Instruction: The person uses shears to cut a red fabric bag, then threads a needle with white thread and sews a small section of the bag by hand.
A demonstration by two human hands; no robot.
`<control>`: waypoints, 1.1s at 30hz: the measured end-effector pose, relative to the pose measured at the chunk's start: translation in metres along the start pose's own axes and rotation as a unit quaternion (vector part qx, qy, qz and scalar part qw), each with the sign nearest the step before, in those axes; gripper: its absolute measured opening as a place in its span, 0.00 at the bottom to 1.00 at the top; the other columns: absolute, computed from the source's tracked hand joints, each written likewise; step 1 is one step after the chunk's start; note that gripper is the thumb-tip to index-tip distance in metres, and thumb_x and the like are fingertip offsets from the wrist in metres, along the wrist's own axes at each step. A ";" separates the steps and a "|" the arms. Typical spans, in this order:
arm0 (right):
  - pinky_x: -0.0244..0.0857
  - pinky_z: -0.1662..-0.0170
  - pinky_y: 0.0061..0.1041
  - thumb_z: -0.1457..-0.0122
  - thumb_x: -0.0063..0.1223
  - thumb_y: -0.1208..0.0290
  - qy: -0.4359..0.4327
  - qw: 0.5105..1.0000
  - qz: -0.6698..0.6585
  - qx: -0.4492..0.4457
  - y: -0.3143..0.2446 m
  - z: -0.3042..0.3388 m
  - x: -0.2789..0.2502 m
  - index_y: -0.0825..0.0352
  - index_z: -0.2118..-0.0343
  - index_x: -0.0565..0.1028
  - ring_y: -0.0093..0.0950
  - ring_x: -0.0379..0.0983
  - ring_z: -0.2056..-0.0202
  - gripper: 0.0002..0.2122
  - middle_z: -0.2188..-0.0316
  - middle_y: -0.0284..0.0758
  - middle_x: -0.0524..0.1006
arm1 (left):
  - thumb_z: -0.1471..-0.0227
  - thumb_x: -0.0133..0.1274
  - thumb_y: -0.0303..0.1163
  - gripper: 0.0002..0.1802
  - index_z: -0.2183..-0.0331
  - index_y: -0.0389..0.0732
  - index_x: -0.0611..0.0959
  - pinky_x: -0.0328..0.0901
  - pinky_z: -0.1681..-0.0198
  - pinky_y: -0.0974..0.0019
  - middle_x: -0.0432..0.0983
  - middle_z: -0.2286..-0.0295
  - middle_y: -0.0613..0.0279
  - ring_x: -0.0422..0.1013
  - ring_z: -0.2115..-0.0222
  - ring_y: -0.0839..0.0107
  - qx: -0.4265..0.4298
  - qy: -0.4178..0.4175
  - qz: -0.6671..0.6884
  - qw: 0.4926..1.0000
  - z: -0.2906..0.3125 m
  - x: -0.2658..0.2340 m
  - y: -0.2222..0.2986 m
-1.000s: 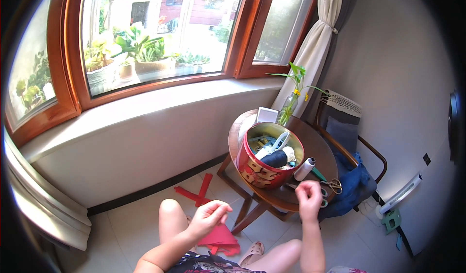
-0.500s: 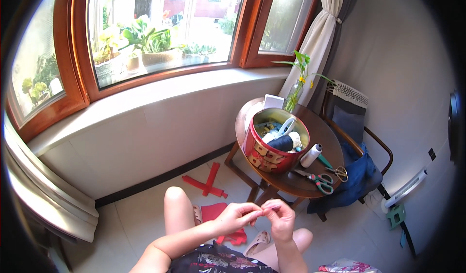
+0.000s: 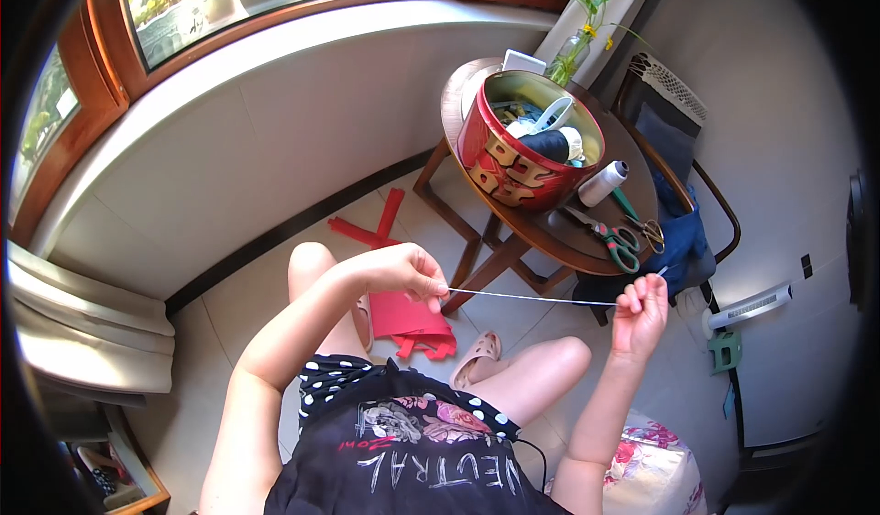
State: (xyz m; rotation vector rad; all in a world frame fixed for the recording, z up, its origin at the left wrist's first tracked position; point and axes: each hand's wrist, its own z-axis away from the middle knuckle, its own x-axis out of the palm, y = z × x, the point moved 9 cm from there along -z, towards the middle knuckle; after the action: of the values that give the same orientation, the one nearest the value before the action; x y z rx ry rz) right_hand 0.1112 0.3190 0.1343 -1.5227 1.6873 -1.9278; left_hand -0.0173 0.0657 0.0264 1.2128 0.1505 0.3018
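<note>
A white thread (image 3: 532,297) is stretched nearly straight between my two hands, above my lap. My left hand (image 3: 408,272) pinches one end between thumb and fingertips. Off to the right, my right hand (image 3: 639,318) is raised with its fingers closed on the thread, and a small pale tip pokes out above them, too small to make out. Below my left hand, red cloth (image 3: 399,318) lies on the floor. The round table stands beyond my hands, bearing a cone of white thread (image 3: 603,183) and green-and-red-handled scissors (image 3: 619,245).
On the table (image 3: 568,249) are a red tin (image 3: 513,167) of sewing supplies, smaller gold-handled scissors (image 3: 653,233) and a plant in a glass vase (image 3: 570,57). A chair (image 3: 674,135) stands behind. Crossed red strips (image 3: 371,231) lie on the floor, left of the table legs.
My hands were together over my knees; now they are wide apart, the right one out to the right, with the thread drawn taut between them. The view has tilted down.
</note>
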 end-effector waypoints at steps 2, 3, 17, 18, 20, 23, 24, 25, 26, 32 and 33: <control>0.48 0.83 0.12 0.45 0.36 0.74 0.009 1.000 0.001 -0.023 -0.012 0.000 -0.013 0.64 0.73 0.62 0.15 0.50 0.85 0.03 0.83 0.28 0.58 | 0.57 0.52 0.34 0.11 0.75 0.36 0.77 0.62 0.69 0.76 0.74 0.80 0.62 0.69 0.76 0.79 0.001 0.003 0.019 1.000 0.002 0.002 0.000; 0.47 0.84 0.12 0.45 0.36 0.74 0.017 0.999 0.014 -0.027 -0.013 0.002 -0.019 0.64 0.73 0.63 0.15 0.49 0.85 0.03 0.84 0.28 0.58 | 0.57 0.52 0.33 0.10 0.74 0.36 0.77 0.62 0.69 0.76 0.74 0.79 0.61 0.70 0.76 0.78 0.007 -0.003 0.036 0.999 -0.002 0.003 -0.003; 0.45 0.85 0.06 0.52 0.44 0.77 -0.011 0.973 0.229 0.026 0.023 0.025 0.000 0.66 0.71 0.65 0.11 0.50 0.88 0.05 0.84 0.25 0.61 | 0.54 0.48 0.34 0.10 0.73 0.36 0.76 0.63 0.71 0.79 0.74 0.78 0.62 0.70 0.76 0.79 -0.002 -0.079 0.133 0.988 -0.020 0.050 0.005; 0.47 0.84 0.06 0.54 0.46 0.78 -0.052 0.957 0.280 0.061 0.050 0.035 0.016 0.68 0.70 0.67 0.10 0.53 0.87 0.06 0.86 0.24 0.62 | 0.54 0.48 0.34 0.10 0.73 0.36 0.76 0.63 0.71 0.79 0.74 0.78 0.62 0.70 0.76 0.79 -0.004 -0.077 0.135 0.988 -0.021 0.055 0.006; 0.46 0.83 0.06 0.57 0.51 0.81 -0.153 0.933 0.254 0.202 0.102 0.057 0.046 0.72 0.64 0.68 0.08 0.51 0.87 0.13 0.89 0.18 0.58 | 0.55 0.49 0.34 0.11 0.72 0.35 0.76 0.62 0.72 0.79 0.74 0.78 0.60 0.69 0.77 0.80 -0.005 -0.083 0.172 0.982 -0.024 0.064 0.010; 0.41 0.84 0.08 0.58 0.52 0.81 -0.184 0.911 0.280 0.239 0.128 0.064 0.051 0.71 0.71 0.72 0.08 0.49 0.87 0.08 0.89 0.19 0.59 | 0.55 0.49 0.34 0.12 0.72 0.34 0.76 0.64 0.73 0.79 0.74 0.78 0.59 0.69 0.78 0.79 0.008 -0.068 0.169 0.983 -0.031 0.065 0.012; 0.41 0.85 0.08 0.57 0.52 0.80 -0.187 0.911 0.277 0.242 0.133 0.064 0.050 0.71 0.73 0.72 0.08 0.50 0.88 0.06 0.89 0.20 0.61 | 0.55 0.49 0.34 0.12 0.73 0.34 0.76 0.64 0.73 0.78 0.74 0.78 0.59 0.70 0.78 0.78 0.014 -0.055 0.167 0.984 -0.031 0.062 0.012; 0.41 0.85 0.08 0.57 0.52 0.80 -0.188 0.910 0.277 0.244 0.136 0.065 0.049 0.71 0.73 0.72 0.08 0.50 0.88 0.06 0.89 0.20 0.61 | 0.55 0.49 0.34 0.12 0.73 0.34 0.76 0.64 0.73 0.78 0.74 0.78 0.59 0.70 0.78 0.78 0.013 -0.054 0.168 0.984 -0.031 0.062 0.010; 0.41 0.85 0.08 0.56 0.51 0.80 -0.189 0.914 0.285 0.220 0.136 0.064 0.050 0.70 0.75 0.71 0.08 0.50 0.88 0.04 0.89 0.20 0.62 | 0.55 0.49 0.34 0.12 0.72 0.34 0.76 0.65 0.73 0.78 0.74 0.77 0.58 0.70 0.78 0.77 0.006 -0.049 0.172 0.984 -0.031 0.061 0.007; 0.39 0.86 0.09 0.54 0.49 0.80 -0.148 0.927 0.279 0.201 0.132 0.061 0.046 0.69 0.78 0.69 0.08 0.48 0.89 0.02 0.89 0.21 0.62 | 0.56 0.50 0.32 0.12 0.71 0.33 0.76 0.65 0.72 0.78 0.74 0.77 0.57 0.71 0.76 0.75 0.000 -0.063 0.228 0.972 -0.029 0.061 -0.015; 0.38 0.86 0.09 0.54 0.49 0.80 -0.133 0.936 0.250 0.211 0.132 0.060 0.043 0.69 0.78 0.69 0.09 0.48 0.89 0.02 0.89 0.21 0.61 | 0.56 0.50 0.32 0.12 0.71 0.33 0.76 0.65 0.71 0.78 0.74 0.77 0.57 0.71 0.76 0.74 -0.007 -0.063 0.248 0.967 -0.028 0.062 -0.018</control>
State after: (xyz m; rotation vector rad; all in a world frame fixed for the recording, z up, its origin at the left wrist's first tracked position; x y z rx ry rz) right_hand 0.0737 0.2049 0.0421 -1.0135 1.2743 -1.5919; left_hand 0.0366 0.1040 0.0030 1.2407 -0.2726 0.6576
